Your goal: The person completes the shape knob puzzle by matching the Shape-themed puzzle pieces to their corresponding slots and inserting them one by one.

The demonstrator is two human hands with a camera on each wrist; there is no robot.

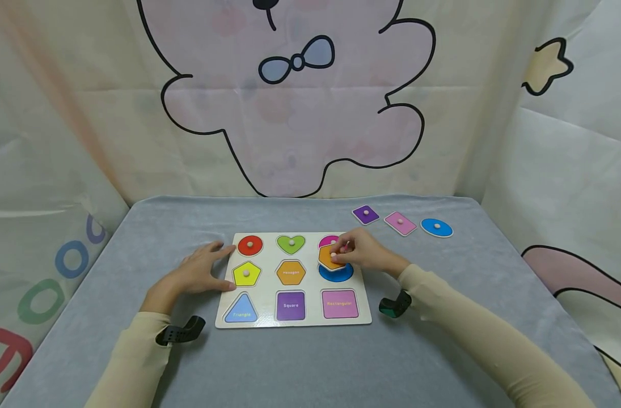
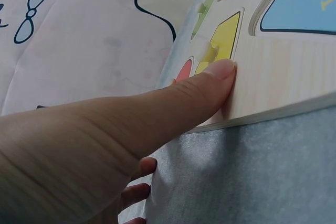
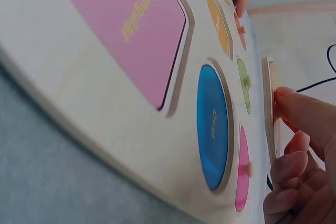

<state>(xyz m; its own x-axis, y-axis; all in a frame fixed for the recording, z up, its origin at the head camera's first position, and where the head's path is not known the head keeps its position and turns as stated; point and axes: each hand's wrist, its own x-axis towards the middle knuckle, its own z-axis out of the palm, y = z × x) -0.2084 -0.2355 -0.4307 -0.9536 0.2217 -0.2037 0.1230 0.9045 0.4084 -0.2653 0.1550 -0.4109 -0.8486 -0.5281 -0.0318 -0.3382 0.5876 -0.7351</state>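
Right grip [image 1: 370, 250] pinching orange hexagon piece [image 1: 329, 260], fingers closed on it, piece raised at board's 2 o'clock, partly covering pink circle piece [image 1: 328, 240] and oval slot [image 1: 337, 275]; board [image 1: 266, 309] on bench [image 1: 300, 368]; left grip [image 1: 200, 269] spread, pinching nothing, thumb [image 2: 199, 87] on board's 9 o'clock edge beside yellow pentagon piece [image 1: 245, 279]; hexagon slot [image 1: 291, 278] at board centre; purple square piece [image 1: 362, 216], pink rectangle piece [image 1: 404, 228], blue oval piece [image 1: 432, 231] lie beyond board towards 2 o'clock.

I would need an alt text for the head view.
The right hand holds an orange hexagon piece over a puzzle board; the left hand touches the board's left edge. A purple square, a pink rectangle and a blue oval lie farther back on gray cloth.
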